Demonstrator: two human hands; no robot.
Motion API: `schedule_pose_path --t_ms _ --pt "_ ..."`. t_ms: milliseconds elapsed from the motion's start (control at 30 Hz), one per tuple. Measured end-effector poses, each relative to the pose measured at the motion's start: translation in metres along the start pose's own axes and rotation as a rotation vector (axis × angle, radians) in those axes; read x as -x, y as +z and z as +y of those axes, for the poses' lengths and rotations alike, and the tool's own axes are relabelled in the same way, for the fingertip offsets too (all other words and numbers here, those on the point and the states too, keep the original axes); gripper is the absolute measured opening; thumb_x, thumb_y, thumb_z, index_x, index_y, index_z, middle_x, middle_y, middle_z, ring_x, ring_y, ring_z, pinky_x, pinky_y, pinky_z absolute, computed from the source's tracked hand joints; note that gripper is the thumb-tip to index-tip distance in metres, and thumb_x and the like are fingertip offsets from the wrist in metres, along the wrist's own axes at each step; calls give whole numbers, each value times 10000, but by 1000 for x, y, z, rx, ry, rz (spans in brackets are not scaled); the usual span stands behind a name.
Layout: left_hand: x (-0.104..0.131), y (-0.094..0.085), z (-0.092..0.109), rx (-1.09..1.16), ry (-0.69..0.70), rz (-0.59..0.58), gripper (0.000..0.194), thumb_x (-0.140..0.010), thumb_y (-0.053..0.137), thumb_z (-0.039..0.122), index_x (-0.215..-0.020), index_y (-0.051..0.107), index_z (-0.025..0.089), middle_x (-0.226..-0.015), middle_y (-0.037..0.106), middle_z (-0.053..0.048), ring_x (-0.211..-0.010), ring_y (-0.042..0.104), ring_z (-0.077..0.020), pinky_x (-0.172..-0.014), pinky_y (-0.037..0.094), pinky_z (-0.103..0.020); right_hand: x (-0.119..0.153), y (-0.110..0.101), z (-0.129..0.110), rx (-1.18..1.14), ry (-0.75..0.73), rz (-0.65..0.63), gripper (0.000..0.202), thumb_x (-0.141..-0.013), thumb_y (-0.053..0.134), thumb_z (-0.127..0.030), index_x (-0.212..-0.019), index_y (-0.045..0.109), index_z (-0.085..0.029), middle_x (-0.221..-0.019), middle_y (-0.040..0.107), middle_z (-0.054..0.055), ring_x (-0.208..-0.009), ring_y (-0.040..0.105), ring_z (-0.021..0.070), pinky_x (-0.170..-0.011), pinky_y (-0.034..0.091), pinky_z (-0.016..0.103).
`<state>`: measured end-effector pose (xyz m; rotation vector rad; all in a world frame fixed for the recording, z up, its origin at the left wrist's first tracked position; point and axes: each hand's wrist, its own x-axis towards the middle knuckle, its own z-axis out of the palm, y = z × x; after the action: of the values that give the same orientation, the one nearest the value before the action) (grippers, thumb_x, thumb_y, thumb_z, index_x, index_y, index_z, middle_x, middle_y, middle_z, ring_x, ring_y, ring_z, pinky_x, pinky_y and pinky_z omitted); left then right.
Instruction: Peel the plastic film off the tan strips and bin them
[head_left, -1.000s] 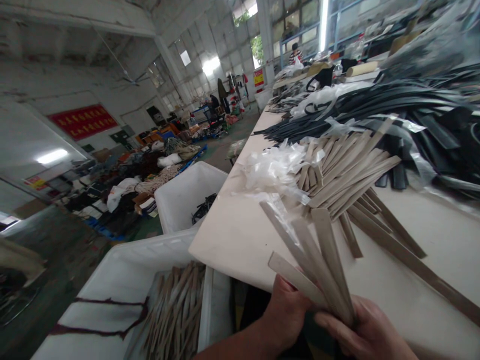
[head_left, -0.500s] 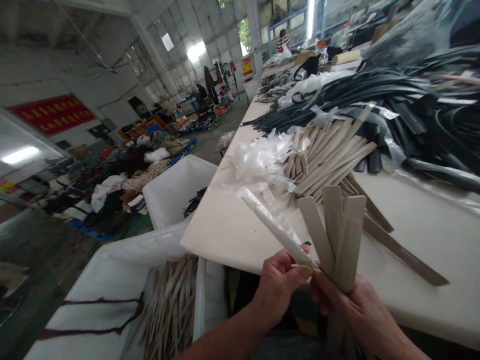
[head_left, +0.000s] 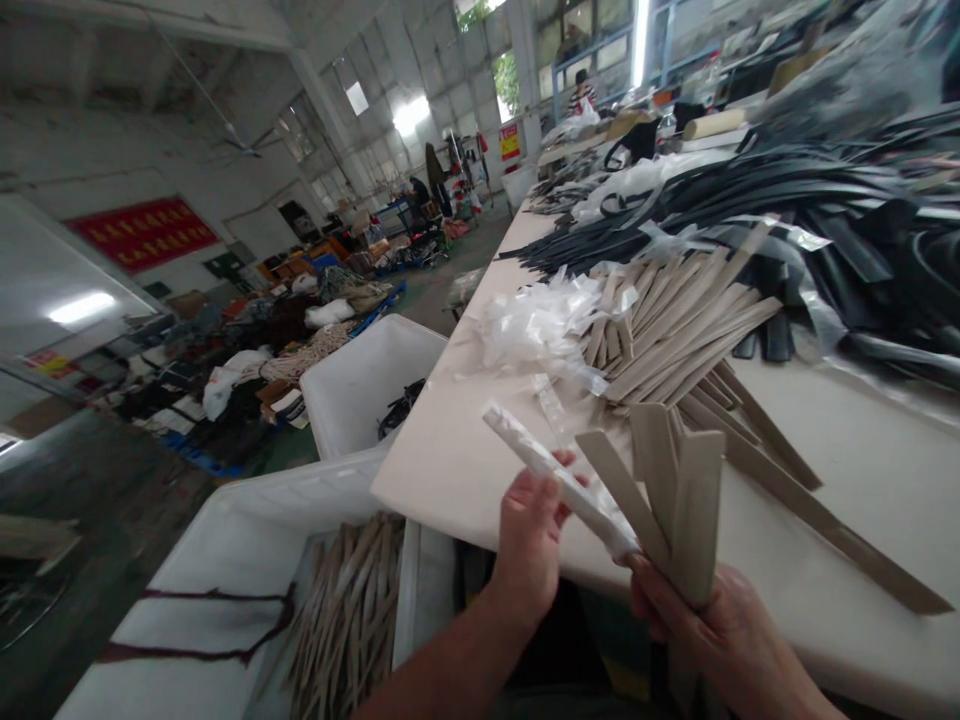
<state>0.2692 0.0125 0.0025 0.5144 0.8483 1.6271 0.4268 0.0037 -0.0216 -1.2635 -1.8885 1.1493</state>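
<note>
My right hand (head_left: pixel 724 625) is closed round several flat beige strips (head_left: pixel 694 510), which fan upward from its fingers. One strip end leaning to the left is covered by a white translucent plastic sleeve (head_left: pixel 581 505). My left hand (head_left: pixel 531 535) pinches this sleeve partway along, thumb on the near side. Beyond the hands, a pile of beige strips (head_left: pixel 675 320) lies on the pale table (head_left: pixel 457 450). Next to it sits a heap of crumpled clear plastic sleeves (head_left: pixel 544 320). The lower ends of the held strips are mostly hidden below my right hand.
Long black strips (head_left: pixel 697 210) are heaped along the table's far side. At the left stands a white bin (head_left: pixel 202 540) holding many beige strips, with another white bin (head_left: pixel 352 380) behind it. A person (head_left: pixel 581 92) is at the far end.
My left hand has slid up along the plastic sleeve, away from my right hand. The held strips have shifted slightly lower, and the view has turned a little left.
</note>
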Motion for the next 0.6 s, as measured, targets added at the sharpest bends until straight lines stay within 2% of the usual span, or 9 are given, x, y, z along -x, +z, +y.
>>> schedule_pose_path --t_ms 33,100,200,267,367,433,467,533,600 --pt "-5 1 4 20 48 52 324 -680 802 397 -885 716 160 -926 706 -55 -805 644 -145 -796 492 -263 0 0 1 6 4 0 567 -909 381 -595 -550 607 -218 -471 566 -1 -444 544 156 -472 408 247" --pt "-6 2 5 -2 39 90 298 -673 806 399 -801 718 144 -850 709 -54 -764 642 -141 -782 491 -265 -2 1 1 10 -1 11 573 -905 379 -602 -540 597 -219 -462 557 -2 -437 538 155 -465 405 246" --pt "7 1 -6 -110 -113 -1 314 -703 778 406 -787 713 111 -706 683 -55 -652 613 -144 -712 495 -288 -5 3 0 8 -38 24 570 -908 382 -592 -529 583 -217 -464 553 -1 -443 534 156 -479 413 249" --pt "12 -1 -8 -125 -146 -50 350 -707 773 416 -862 713 108 -725 685 -60 -653 613 -153 -708 495 -298 -6 3 -1 6 -63 13 563 -913 388 -581 -531 582 -215 -467 554 0 -447 535 156 -486 417 250" --pt "-1 -3 10 -18 22 34 425 -686 787 437 -1002 696 168 -967 703 -71 -807 649 -171 -794 492 -299 -5 3 -2 8 -54 -6 575 -914 373 -592 -534 586 -216 -461 553 2 -436 534 154 -469 413 249" --pt "-15 -4 23 38 117 111 371 -677 798 419 -949 704 184 -1054 690 -67 -875 650 -169 -834 483 -289 -6 3 -3 18 -38 -13 590 -908 363 -612 -536 595 -218 -460 557 5 -432 539 155 -462 417 251" --pt "-18 -5 25 41 120 124 329 -680 799 403 -900 708 177 -1036 693 -65 -862 651 -161 -828 482 -280 -7 3 -4 25 -32 -13 595 -906 363 -620 -535 598 -219 -458 556 6 -429 539 158 -458 418 254" --pt "-14 -7 19 15 44 104 270 -698 790 376 -828 709 154 -915 705 -60 -785 647 -145 -777 488 -267 -9 5 -4 33 -39 -10 592 -905 372 -624 -534 601 -222 -462 557 9 -434 541 164 -458 422 263" --pt "2 -8 2 1 -58 72 273 -723 766 392 -822 707 144 -781 690 -44 -695 626 -132 -720 488 -262 -9 8 -1 29 -50 -7 588 -900 383 -634 -535 604 -230 -471 561 18 -438 540 176 -458 429 280"
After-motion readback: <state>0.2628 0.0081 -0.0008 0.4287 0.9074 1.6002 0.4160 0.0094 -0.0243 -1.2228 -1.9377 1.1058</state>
